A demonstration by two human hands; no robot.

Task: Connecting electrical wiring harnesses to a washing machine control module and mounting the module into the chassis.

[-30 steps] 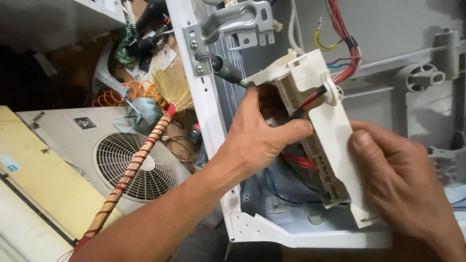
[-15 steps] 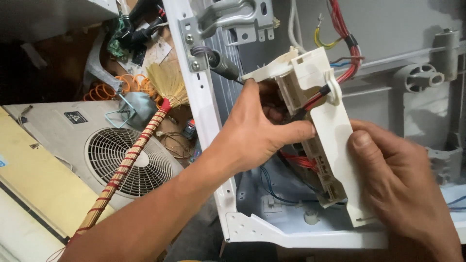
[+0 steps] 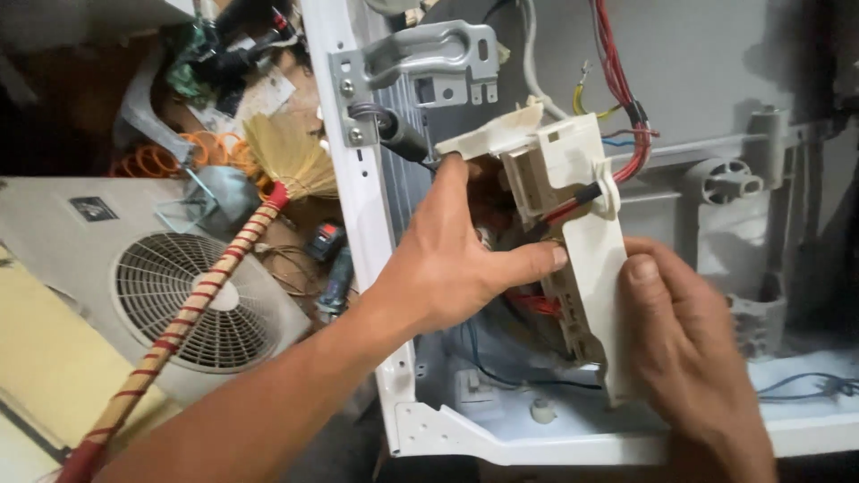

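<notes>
We see both hands on a cream plastic housing point(image 3: 591, 268) that sits inside the opened white appliance cabinet point(image 3: 358, 206). The housing is long and narrow; its long axis runs from upper left to lower right, with the wider, boxy end up near the grey metal bracket point(image 3: 420, 63) and the slimmer end pointing down toward the cabinet's bottom rail.

Our left hand point(image 3: 456, 259) comes in from the lower left and wraps the housing's left side: the thumb lies flat along its front edge and the other fingers curl behind it, closed on the part. Our right hand point(image 3: 689, 349) meets it from the lower right, thumb pressed on the front face near the lower half, the remaining fingers hidden behind; it too grips the housing.

A bundle of red wires point(image 3: 617, 89) drops from above and loops into the housing's upper end through a cream ring. Blue wires lie in the cabinet floor below.

To the left, outside the cabinet, a broom point(image 3: 206, 295) with a red-and-tan wrapped handle leans across an outdoor fan unit point(image 3: 188, 304).
</notes>
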